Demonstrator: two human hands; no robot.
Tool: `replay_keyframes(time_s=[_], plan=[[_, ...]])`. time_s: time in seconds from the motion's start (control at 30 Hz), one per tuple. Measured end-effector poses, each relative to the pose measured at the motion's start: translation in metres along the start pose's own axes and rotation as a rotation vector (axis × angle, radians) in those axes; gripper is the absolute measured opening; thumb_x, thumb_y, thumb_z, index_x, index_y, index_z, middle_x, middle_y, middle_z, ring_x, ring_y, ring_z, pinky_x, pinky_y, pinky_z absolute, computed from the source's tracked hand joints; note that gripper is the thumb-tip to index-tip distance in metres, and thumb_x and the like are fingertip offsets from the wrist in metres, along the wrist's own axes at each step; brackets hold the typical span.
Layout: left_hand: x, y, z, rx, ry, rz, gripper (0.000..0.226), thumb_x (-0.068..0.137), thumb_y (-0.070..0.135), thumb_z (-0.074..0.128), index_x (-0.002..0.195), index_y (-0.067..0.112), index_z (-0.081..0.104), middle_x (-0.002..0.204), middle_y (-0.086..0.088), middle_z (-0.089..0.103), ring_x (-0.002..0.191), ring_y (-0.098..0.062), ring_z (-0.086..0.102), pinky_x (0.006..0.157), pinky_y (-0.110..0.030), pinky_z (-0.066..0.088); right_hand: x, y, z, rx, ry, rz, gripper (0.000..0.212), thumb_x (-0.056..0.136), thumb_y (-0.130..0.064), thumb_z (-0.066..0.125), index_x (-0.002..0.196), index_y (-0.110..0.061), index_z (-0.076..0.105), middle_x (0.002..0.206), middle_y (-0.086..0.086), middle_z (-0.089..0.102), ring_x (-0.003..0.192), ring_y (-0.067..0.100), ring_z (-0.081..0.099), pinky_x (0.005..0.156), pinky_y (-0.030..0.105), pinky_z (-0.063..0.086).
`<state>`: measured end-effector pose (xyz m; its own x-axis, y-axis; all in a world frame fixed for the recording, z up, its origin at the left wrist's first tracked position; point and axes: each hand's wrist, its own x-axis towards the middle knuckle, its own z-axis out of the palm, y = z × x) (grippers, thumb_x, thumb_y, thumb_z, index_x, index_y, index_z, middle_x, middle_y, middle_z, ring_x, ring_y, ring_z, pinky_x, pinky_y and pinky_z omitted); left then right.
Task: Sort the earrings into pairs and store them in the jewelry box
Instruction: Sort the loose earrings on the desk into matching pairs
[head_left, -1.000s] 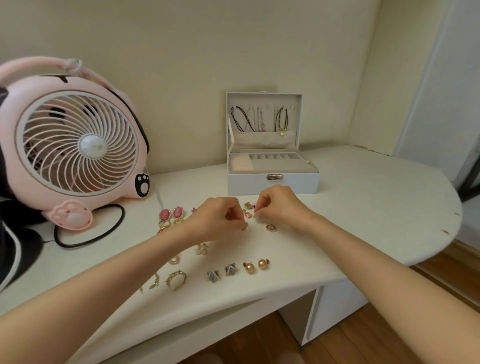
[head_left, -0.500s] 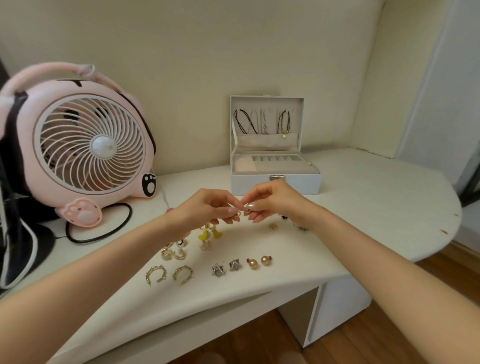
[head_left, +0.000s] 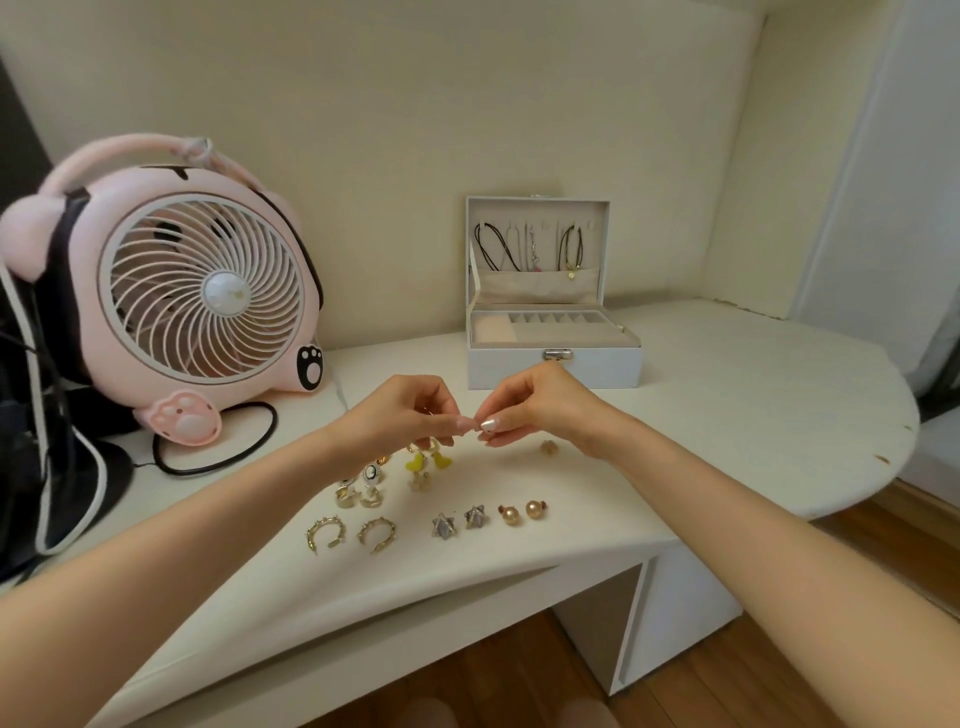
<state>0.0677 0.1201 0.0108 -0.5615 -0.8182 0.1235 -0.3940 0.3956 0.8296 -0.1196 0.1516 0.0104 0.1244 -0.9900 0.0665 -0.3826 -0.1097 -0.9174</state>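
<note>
1. The left hand (head_left: 410, 410) and the right hand (head_left: 537, 410) hung above the desk (head_left: 727, 415), just in front of the jewelry box (head_left: 553, 361), with their fingertips meeting.
2. Both hands had curled fingers, with thumb and forefinger tips pinched. Whatever lay between the tips was too small to make out, so a hold could not be confirmed.
3. The earrings lay on the desk. The hoop earrings (head_left: 324, 535), star studs (head_left: 441, 526) and ball studs (head_left: 510, 516) formed a front row of pairs. The yellow drop earrings (head_left: 426, 461) lay under the left hand, and a lone gold stud (head_left: 548, 448) lay just beside the right wrist.
4. The jewelry box stood open, lid upright and tray compartments exposed. No earrings could be seen in it.
5. The step in hand was judged to be matching or joining one small piece.
6. Work of this kind called for a light pinch, kept low over the desk and away from its front edge, so that a dropped part would land on the surface.
7. The right wrist needed to stay off the lone gold stud, and the left forearm off the sorted row.
</note>
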Motion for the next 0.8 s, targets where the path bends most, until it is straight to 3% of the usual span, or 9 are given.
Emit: replay_keyframes(time_s=[0.17,0.33,0.47,0.53,0.8], plan=[[-0.006,-0.001,-0.004,0.010,0.000,0.007,0.015,0.081,0.011,0.069,0.089,0.003,0.059,0.071,-0.007,0.067,0.057,-0.008,0.062,0.054,-0.016,0.048,-0.002,-0.001,0.005,0.028,-0.022,-0.019,0.027,0.074,0.021,0.061,0.088,-0.001,0.066,0.083,0.018,0.066,0.075,0.027,0.069,0.070,0.028,0.058],[-0.010,-0.005,-0.008,0.147,-0.018,-0.013,0.014,0.078,0.016,0.073,0.082,0.005,0.064,0.068,-0.003,0.069,0.058,-0.009,0.062,0.054,-0.019,0.045,-0.002,-0.002,0.012,-0.047,-0.055,-0.020,0.030,0.073,0.016,0.066,0.097,-0.002,0.065,0.078,0.011,0.067,0.070,0.020,0.067,0.073,0.032,0.059],[-0.014,-0.010,-0.012,0.263,-0.044,-0.002,0.013,0.073,0.018,0.077,0.075,0.011,0.067,0.069,-0.004,0.068,0.058,-0.003,0.058,0.056,-0.017,0.043,-0.001,-0.003,0.019,-0.099,-0.098,-0.026,0.031,0.073,0.014,0.067,0.100,-0.001,0.064,0.079,0.012,0.070,0.067,0.012,0.067,0.071,0.026,0.058],[-0.017,-0.012,-0.014,0.257,-0.094,-0.012,0.009,0.074,0.014,0.076,0.075,0.012,0.067,0.070,-0.006,0.069,0.059,-0.005,0.059,0.059,-0.022,0.045,-0.002,-0.003,0.022,-0.109,-0.125,-0.024,0.031,0.073,0.015,0.066,0.099,-0.002,0.064,0.078,0.011,0.069,0.065,0.010,0.067,0.069,0.022,0.057],[-0.026,-0.015,-0.018,0.236,-0.195,-0.049,0.010,0.078,0.003,0.070,0.082,0.010,0.065,0.071,-0.006,0.069,0.059,-0.007,0.064,0.053,-0.015,0.047,-0.004,-0.004,0.040,-0.187,-0.178,-0.009,0.038,0.071,0.013,0.069,0.102,-0.007,0.062,0.073,0.004,0.066,0.063,0.013,0.065,0.062,0.019,0.052]])
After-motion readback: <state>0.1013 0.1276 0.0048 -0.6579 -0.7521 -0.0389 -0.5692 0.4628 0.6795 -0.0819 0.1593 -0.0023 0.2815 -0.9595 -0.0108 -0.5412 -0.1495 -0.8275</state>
